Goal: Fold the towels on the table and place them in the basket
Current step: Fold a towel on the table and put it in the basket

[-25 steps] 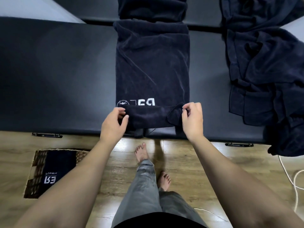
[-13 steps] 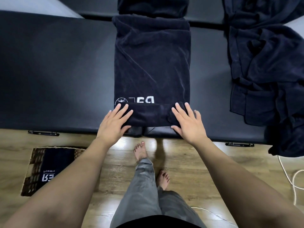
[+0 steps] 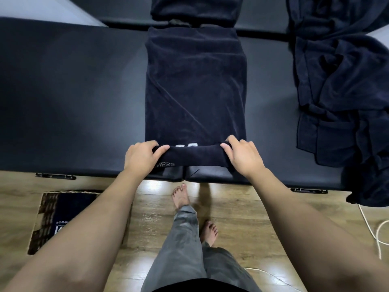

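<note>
Both grips tight on the rolled near end: my left hand (image 3: 143, 157) and right hand (image 3: 244, 159) hold the towel (image 3: 195, 91), mostly flat on the tabletop (image 3: 73, 91). Unfolded pile (image 3: 345, 91) waits right; basket (image 3: 45, 218) on the floor holds one

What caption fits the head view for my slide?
Both hands, left hand and right hand, grip the towel's rolled near end on the table.

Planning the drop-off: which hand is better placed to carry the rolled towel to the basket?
Left, probably. The basket sits on the floor at the person's left, below the left hand. Both hands grip the towel roll; the right hand is farther away.
</note>
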Demonstrator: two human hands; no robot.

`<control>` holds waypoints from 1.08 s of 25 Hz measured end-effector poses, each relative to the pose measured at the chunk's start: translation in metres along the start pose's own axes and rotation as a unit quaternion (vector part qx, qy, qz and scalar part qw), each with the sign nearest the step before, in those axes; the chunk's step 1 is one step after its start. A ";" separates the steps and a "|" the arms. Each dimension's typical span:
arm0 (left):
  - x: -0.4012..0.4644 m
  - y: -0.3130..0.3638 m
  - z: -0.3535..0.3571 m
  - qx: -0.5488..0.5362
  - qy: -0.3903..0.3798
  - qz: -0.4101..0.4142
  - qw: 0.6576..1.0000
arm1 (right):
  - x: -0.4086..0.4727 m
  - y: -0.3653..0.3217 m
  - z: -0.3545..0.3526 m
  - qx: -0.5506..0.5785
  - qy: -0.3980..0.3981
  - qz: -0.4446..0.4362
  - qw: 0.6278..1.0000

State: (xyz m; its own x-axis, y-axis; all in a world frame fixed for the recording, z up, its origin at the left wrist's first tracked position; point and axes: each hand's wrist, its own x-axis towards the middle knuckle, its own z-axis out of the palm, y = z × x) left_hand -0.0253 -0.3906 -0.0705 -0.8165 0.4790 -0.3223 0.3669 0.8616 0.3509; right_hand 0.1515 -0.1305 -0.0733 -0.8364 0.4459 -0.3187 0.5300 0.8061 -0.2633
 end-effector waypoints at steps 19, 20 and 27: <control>-0.025 -0.012 0.048 0.169 0.159 0.264 0.936 | -0.017 0.000 0.036 -0.179 0.172 -0.132 0.960; -0.019 -0.015 0.042 0.146 0.165 0.271 0.937 | -0.014 0.002 0.033 -0.180 0.177 -0.148 0.956; 0.020 -0.001 0.020 0.164 0.176 0.231 0.943 | 0.005 -0.016 0.001 -0.130 0.039 -0.103 0.985</control>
State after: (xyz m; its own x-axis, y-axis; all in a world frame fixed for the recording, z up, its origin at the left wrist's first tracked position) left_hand -0.0331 -0.3782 -0.0950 -0.6129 0.7793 0.1303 0.7899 0.6088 0.0738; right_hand 0.1385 -0.1418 -0.0720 -0.9362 0.2819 -0.2099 0.3019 0.9508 -0.0699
